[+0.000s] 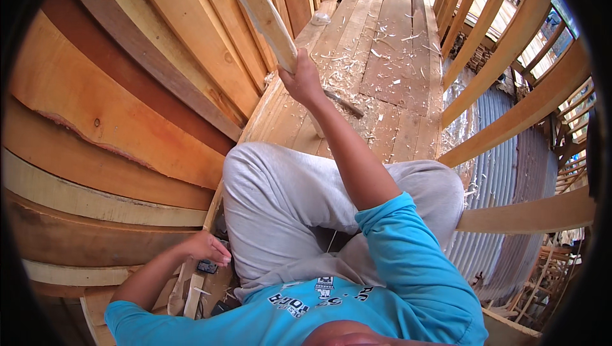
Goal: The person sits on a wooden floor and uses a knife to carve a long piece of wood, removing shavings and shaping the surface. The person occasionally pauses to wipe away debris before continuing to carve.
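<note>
My right hand [302, 81] is wrapped round a long pale wooden pole [264, 14], which slants up to the far left. A short pale wooden end [317, 127] shows below my right forearm; I cannot tell whether it belongs to the same pole. Close to that wrist, a dark metal tool [344, 102] lies among shavings, partly hidden by the arm. Low on the left, my left hand [207, 248] hangs with its fingers loosely extended beside my knee. Just under it is a small dark box-shaped object [207, 266]. Nothing visible is gripped in that hand.
Wood shavings [389, 46] litter the plank floor [395, 78] ahead. Upright boards [121, 123] line the left side. Wooden slats [497, 116] stand on the right, with corrugated metal sheeting [500, 187] below them. A small whitish object [320, 19] sits farther along the floor.
</note>
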A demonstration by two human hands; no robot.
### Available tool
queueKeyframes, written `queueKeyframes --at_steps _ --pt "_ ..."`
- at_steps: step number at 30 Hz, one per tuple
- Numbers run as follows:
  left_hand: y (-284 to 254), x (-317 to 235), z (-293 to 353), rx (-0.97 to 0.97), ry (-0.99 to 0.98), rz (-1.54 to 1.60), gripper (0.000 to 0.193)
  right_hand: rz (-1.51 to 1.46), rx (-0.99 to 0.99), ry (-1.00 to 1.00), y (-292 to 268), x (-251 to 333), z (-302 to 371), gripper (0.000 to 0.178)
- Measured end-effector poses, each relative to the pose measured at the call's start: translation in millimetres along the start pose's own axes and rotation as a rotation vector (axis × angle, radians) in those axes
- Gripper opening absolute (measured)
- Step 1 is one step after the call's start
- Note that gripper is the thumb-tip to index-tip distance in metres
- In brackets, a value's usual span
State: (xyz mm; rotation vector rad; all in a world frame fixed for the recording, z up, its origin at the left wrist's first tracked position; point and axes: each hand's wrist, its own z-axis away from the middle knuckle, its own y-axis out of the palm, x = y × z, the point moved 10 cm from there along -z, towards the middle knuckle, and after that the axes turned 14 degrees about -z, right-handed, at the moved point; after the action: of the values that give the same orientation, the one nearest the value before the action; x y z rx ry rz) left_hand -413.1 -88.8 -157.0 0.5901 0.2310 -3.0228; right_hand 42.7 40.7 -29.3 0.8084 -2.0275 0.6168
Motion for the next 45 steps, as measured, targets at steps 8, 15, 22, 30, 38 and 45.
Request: queueKeyframes --at_steps 8,15,22,30,38,45 --pt "-135 -191 135 -0.781 1.092 0.230 0.093 -0.031 0.049 0.108 0 -2 0 0.045" --pt "-1 -25 3 -0.246 -0.156 0.690 0.085 0.009 0.039 0.088 2 -4 0 0.043" --pt "-21 -98 -17 0.020 0.105 0.946 0.088 -0.018 0.021 0.040 1 2 0 0.041" --pt "-57 -250 94 -0.731 1.250 -0.712 0.074 0.046 0.012 -0.033 1 -3 -1 0.042" --pt "-111 -182 34 -1.145 0.670 -0.856 0.055 0.021 0.013 -0.049 6 0 0 0.043" --pt "-11 -201 16 -0.669 0.894 -1.551 0.052 0.039 0.018 -0.031 1 -4 -2 0.044"
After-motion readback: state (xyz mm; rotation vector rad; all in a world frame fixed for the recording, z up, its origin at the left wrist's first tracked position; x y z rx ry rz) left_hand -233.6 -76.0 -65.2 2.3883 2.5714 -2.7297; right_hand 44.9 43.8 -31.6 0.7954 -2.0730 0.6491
